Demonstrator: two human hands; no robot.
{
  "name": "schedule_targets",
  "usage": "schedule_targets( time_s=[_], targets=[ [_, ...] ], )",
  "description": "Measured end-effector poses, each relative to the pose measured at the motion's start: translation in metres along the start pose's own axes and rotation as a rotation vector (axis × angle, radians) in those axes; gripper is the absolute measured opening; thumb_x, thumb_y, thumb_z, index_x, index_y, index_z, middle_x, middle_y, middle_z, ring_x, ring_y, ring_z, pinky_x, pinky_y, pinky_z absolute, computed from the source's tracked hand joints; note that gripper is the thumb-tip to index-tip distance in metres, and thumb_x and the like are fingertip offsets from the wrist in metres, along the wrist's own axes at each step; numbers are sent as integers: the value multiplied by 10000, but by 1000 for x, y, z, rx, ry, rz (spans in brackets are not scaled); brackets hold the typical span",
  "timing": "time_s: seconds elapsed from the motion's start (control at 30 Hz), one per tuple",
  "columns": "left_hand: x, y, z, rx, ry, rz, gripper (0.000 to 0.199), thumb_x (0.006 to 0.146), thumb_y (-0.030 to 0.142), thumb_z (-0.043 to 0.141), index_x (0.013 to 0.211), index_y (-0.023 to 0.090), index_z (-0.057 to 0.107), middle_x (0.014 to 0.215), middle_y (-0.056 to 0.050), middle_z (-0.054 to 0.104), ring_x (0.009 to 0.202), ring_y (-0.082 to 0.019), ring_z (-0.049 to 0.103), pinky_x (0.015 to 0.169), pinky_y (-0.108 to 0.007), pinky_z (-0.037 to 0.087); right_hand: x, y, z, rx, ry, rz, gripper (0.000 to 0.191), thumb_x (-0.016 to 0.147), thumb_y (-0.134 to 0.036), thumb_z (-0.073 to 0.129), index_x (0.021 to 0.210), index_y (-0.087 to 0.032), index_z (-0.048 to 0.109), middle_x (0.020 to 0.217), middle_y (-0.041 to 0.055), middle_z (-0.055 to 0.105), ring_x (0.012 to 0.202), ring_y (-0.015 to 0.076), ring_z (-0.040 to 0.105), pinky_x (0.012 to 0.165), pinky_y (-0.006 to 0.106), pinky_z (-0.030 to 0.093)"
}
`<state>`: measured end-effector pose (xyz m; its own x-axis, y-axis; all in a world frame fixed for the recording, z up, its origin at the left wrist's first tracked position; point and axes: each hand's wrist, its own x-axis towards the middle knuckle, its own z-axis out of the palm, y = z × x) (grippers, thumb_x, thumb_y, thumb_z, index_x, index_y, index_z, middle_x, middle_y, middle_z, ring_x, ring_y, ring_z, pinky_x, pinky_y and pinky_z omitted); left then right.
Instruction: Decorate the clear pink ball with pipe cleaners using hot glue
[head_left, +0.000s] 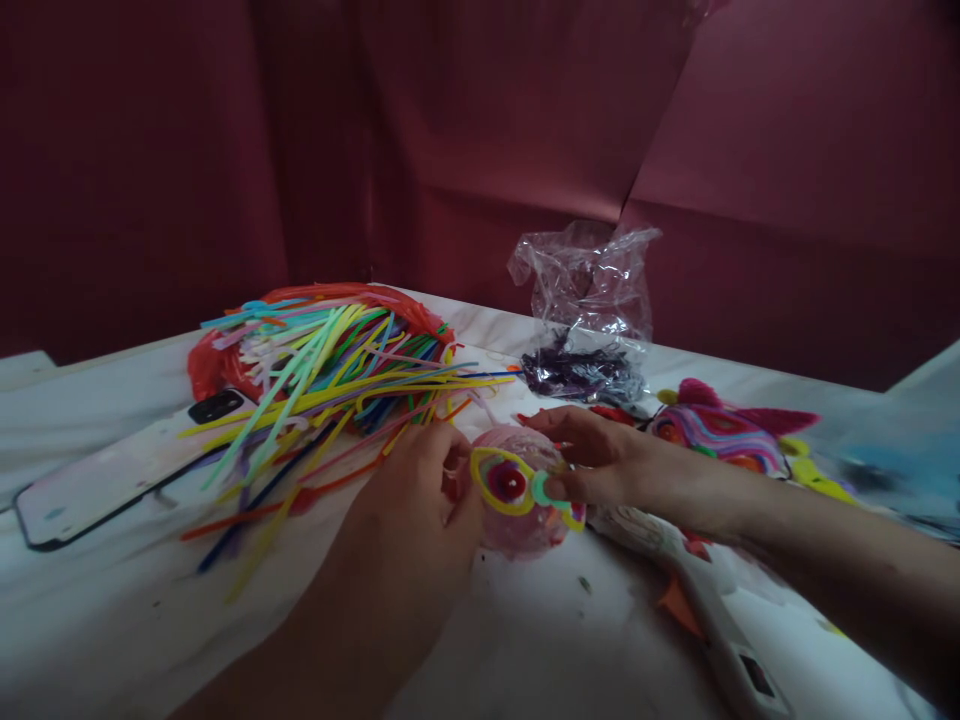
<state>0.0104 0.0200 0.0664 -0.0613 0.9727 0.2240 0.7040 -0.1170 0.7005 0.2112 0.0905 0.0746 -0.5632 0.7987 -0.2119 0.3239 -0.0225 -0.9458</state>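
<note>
A round pink ball-like craft piece [517, 535] sits between my hands, with a yellow-rimmed eye shape [504, 482] on its near side and a small mint-green piece [541, 490] beside the eye. My left hand [431, 490] is curled against the ball's left side, fingers wrapped round it and partly hidden. From the right, my right hand [592, 460] reaches over the ball; its thumb presses at the mint-green piece and its other fingers rest near the top. Part of another yellow rim shows under the right thumb.
Colourful pipe cleaners [337, 350] spill from a red bag at the left, beside a phone [127, 470]. Behind stands a clear plastic bag [592, 300] with dark strands. At right lie a colourful felt piece [720, 430] and a pale glue-gun-like tool [720, 620].
</note>
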Motion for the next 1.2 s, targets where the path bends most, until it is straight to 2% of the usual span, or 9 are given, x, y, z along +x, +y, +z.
schedule_targets(
  time_s=[0.13,0.3,0.47,0.6,0.73,0.83,1.03,1.1,1.2],
  targets=[
    [1,1,3,-35,-57,-28,208,773,324,557,953,227,590,911,-37,620,796,-209,567,698,-313,413,-1,-4,1,-11,-15,8,601,646,-340,773,1124,-194,440,1062,65,586,883,179,566,670,270,448],
    [5,3,9,-10,-99,-48,230,778,346,570,951,197,598,951,-63,628,860,-233,574,707,-320,406,0,-9,1,-7,-24,18,586,646,-292,761,1118,-193,429,1082,69,586,923,186,570,724,289,463],
    [5,6,9,156,-54,24,173,791,293,570,926,190,605,943,-63,597,880,-243,559,725,-345,392,1,-12,2,-29,-14,38,582,631,-295,756,1100,-183,428,1133,90,584,964,204,578,749,306,463],
    [3,10,10,56,-62,145,159,793,152,519,918,215,595,947,-36,594,898,-210,546,730,-323,402,2,-14,1,-17,-31,37,575,622,-294,758,1084,-189,432,1095,72,598,951,202,588,780,319,464],
    [1,13,11,32,-65,227,130,820,193,522,891,228,625,902,-24,585,873,-206,534,740,-338,397,1,-14,1,-35,-24,21,543,636,-274,752,1070,-193,435,1089,62,589,1030,208,560,854,327,453],
    [1,16,14,1,-68,256,219,812,162,523,971,252,644,898,-17,583,856,-195,538,742,-330,403,0,-15,2,-55,-28,27,544,644,-266,752,1083,-193,439,1107,66,584,1059,211,550,860,325,457],
    [4,14,16,-48,-135,212,295,784,119,521,1001,260,663,958,-20,583,875,-186,545,778,-322,414,0,-20,3,-138,-42,19,535,701,-306,730,1141,-182,453,1126,79,594,1002,199,579,801,300,491],
    [5,13,15,-39,-131,195,294,784,129,525,1009,261,661,950,-19,588,865,-186,542,790,-330,411,0,-21,2,-170,-73,12,556,712,-310,723,1180,-175,453,1165,91,596,1064,216,566,849,312,487],
    [8,12,14,-17,-107,189,274,792,151,532,1007,263,660,917,-16,593,851,-190,538,789,-336,407,-2,-23,-5,-156,-83,41,688,715,-368,739,1301,-208,415,1294,85,548,1211,240,495,976,350,449]
  ],
)
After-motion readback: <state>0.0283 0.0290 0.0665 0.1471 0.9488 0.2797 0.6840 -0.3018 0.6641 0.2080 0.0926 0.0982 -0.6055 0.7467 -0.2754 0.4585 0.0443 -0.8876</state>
